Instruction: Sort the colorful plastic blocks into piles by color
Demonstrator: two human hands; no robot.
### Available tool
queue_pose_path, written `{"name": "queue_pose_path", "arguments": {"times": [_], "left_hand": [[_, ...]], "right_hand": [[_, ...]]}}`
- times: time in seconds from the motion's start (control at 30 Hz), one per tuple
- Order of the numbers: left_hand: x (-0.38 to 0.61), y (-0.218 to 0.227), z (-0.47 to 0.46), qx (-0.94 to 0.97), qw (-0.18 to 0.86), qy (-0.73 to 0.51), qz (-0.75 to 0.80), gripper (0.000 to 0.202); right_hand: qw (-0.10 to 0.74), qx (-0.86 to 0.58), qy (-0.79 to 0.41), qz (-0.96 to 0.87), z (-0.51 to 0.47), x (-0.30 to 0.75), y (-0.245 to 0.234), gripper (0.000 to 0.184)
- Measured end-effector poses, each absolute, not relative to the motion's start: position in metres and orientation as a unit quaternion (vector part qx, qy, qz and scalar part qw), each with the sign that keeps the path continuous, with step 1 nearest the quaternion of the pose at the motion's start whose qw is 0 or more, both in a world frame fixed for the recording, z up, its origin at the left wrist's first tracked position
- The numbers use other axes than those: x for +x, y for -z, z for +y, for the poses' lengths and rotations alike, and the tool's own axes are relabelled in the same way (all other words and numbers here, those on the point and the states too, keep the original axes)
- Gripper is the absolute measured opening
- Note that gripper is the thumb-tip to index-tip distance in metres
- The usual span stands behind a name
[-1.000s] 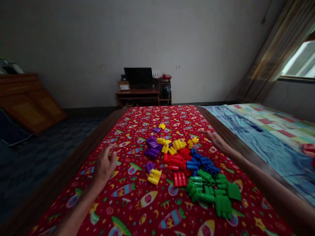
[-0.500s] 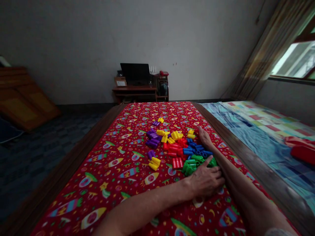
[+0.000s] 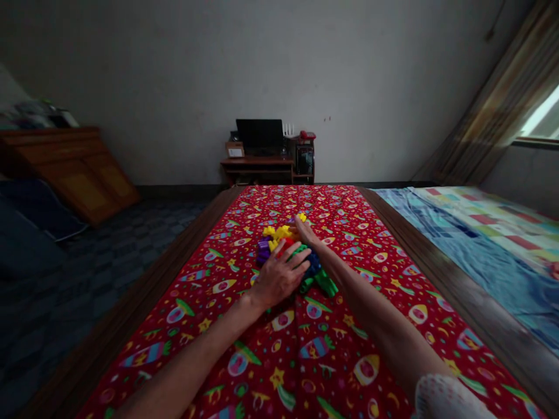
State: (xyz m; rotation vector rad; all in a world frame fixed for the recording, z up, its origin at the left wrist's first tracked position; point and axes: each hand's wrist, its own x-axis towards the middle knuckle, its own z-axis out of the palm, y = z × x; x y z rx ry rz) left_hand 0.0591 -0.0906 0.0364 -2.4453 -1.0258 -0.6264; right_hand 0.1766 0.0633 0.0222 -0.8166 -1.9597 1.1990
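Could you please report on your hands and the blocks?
Left hand spread over multicoloured plastic blocks; right hand flat alongside. Blocks bunched on red tablecloth, partly hidden by hands.

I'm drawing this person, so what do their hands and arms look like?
The left hand and right hand are bare, without gloves. The left arm shows no sleeve. On the right arm, a whitish, speckled-looking sleeve shows at the bottom edge.

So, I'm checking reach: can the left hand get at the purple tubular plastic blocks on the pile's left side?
Probably yes: the purple blocks lie just beside the left hand, with their left side uncovered.
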Motion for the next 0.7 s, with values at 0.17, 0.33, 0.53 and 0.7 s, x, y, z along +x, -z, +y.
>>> {"name": "queue_pose_path", "arguments": {"times": [0.17, 0.33, 0.53, 0.7], "left_hand": [[-0.003, -0.03, -0.078, -0.811, 0.149, 0.267, -0.499, 0.034], [0.019, -0.035, -0.103, -0.834, 0.123, 0.255, -0.473, 0.042], [0.137, -0.021, -0.12, -0.955, 0.124, 0.158, -0.218, 0.029], [0.145, -0.01, -0.091, -0.942, 0.156, 0.137, -0.264, 0.016]], "right_hand": [[0.399, -0.355, -0.487, -0.691, 0.076, 0.164, -0.041, 0.084], [0.317, -0.499, -0.275, -0.758, 0.112, 0.196, -0.049, 0.067], [0.246, -0.46, -0.267, -0.811, 0.112, 0.168, -0.035, 0.047], [0.221, -0.329, -0.392, -0.83, 0.09, 0.161, -0.042, 0.058]]}}
